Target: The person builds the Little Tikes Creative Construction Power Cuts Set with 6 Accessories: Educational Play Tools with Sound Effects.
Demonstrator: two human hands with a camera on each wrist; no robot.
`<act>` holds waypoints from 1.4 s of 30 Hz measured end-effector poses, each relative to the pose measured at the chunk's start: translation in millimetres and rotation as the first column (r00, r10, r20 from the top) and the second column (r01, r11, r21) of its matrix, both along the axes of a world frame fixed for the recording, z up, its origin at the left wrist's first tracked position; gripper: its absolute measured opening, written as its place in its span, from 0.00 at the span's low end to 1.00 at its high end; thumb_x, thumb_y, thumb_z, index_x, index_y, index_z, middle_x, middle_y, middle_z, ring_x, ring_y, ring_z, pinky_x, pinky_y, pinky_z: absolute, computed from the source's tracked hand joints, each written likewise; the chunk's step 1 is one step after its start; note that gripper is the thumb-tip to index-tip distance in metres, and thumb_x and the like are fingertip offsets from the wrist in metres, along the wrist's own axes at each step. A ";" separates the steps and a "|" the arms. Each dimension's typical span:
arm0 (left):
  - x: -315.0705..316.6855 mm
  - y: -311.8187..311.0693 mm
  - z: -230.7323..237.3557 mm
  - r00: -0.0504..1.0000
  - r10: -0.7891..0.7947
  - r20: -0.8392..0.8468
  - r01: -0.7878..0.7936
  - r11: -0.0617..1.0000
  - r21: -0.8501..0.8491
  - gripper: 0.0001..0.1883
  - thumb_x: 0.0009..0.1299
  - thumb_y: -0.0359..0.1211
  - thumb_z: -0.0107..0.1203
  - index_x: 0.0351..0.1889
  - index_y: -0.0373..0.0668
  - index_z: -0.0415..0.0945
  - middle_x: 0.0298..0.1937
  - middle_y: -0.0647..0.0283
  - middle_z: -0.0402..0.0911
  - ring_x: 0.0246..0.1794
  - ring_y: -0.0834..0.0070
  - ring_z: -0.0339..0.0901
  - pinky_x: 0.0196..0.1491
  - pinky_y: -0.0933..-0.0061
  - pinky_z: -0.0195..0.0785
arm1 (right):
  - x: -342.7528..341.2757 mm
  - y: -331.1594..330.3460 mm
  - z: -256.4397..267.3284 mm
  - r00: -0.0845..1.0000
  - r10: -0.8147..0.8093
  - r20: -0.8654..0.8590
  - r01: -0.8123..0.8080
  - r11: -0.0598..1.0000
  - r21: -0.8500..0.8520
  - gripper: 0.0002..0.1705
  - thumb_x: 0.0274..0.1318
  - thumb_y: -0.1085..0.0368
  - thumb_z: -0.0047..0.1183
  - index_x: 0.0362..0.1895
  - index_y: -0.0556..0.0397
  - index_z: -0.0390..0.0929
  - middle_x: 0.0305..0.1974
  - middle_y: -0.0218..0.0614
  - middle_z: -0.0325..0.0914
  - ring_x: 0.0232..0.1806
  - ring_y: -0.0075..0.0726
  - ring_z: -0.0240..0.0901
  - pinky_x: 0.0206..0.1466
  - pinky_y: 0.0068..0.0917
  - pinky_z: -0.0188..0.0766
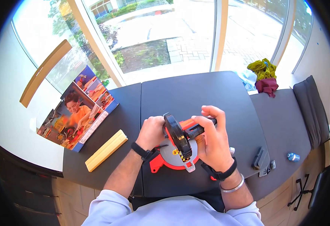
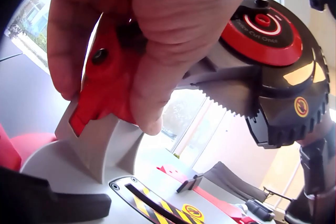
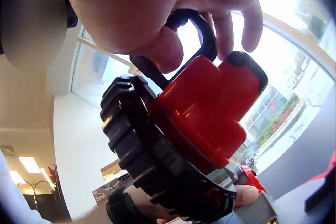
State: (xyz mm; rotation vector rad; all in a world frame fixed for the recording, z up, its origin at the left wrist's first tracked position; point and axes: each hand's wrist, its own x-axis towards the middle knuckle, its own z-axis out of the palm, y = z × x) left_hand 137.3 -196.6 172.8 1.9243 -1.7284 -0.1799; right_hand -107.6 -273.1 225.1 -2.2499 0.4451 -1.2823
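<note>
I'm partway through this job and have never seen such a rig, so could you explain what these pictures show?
There is no robot here: the grips are a person's two bare hands. The head picture comes from a camera worn on the head, looking forward and down. The other two come from cameras on the wrists, each close to its own hand's work.

On the dark table stands a red, black and grey saw, probably a toy. To its left lie a pale wooden strip and, farther over, a printed box.

The left hand pinches a red part of the saw, best seen from the left wrist. The right hand holds the saw's black handle.
</note>
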 end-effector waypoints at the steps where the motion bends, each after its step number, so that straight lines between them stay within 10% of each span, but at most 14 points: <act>1: -0.1 -0.4 -1.5 1.000 0.008 -0.003 -0.008 1.000 0.000 0.21 0.55 0.23 0.74 0.48 0.45 0.90 0.40 0.53 0.90 0.41 0.47 0.88 0.45 0.57 0.83 | 0.8 1.4 1.4 0.998 -0.061 -0.013 0.059 0.993 -0.102 0.35 0.43 0.89 0.63 0.58 0.51 0.81 0.67 0.52 0.72 0.67 0.67 0.72 0.63 0.50 0.78; 16: -14.6 1.1 4.0 0.990 0.107 -0.090 -0.106 0.994 0.012 0.06 0.67 0.31 0.66 0.36 0.38 0.83 0.40 0.49 0.87 0.43 0.40 0.86 0.45 0.45 0.81 | 6.5 4.8 -5.2 0.991 -0.072 -0.113 0.053 0.986 -0.160 0.34 0.37 0.88 0.61 0.54 0.53 0.77 0.64 0.56 0.67 0.61 0.69 0.73 0.60 0.55 0.79; 29: -7.8 7.8 -3.1 0.984 0.153 -0.090 -0.130 0.966 0.221 0.17 0.65 0.26 0.66 0.48 0.41 0.71 0.43 0.50 0.88 0.45 0.35 0.85 0.46 0.41 0.80 | 7.1 1.4 -7.9 0.994 -0.061 -0.085 0.050 0.989 -0.136 0.36 0.37 0.89 0.61 0.55 0.53 0.77 0.60 0.52 0.64 0.52 0.62 0.78 0.50 0.52 0.82; 35: -9.2 7.3 2.6 0.995 0.042 0.085 -0.041 0.999 -0.022 0.24 0.59 0.35 0.78 0.54 0.47 0.86 0.51 0.57 0.82 0.45 0.49 0.87 0.46 0.52 0.82 | 7.5 1.5 -7.8 0.993 -0.079 -0.092 0.065 0.988 -0.142 0.35 0.36 0.89 0.60 0.55 0.53 0.78 0.59 0.52 0.64 0.52 0.63 0.77 0.48 0.50 0.82; 42: -21.1 4.7 9.7 0.990 0.112 0.083 -0.105 0.991 -0.086 0.14 0.58 0.36 0.78 0.42 0.47 0.90 0.36 0.60 0.77 0.35 0.53 0.82 0.37 0.54 0.76 | 6.3 0.4 -11.9 0.994 -0.066 -0.089 0.054 0.990 -0.131 0.35 0.37 0.87 0.61 0.55 0.52 0.78 0.59 0.52 0.64 0.51 0.64 0.78 0.46 0.50 0.82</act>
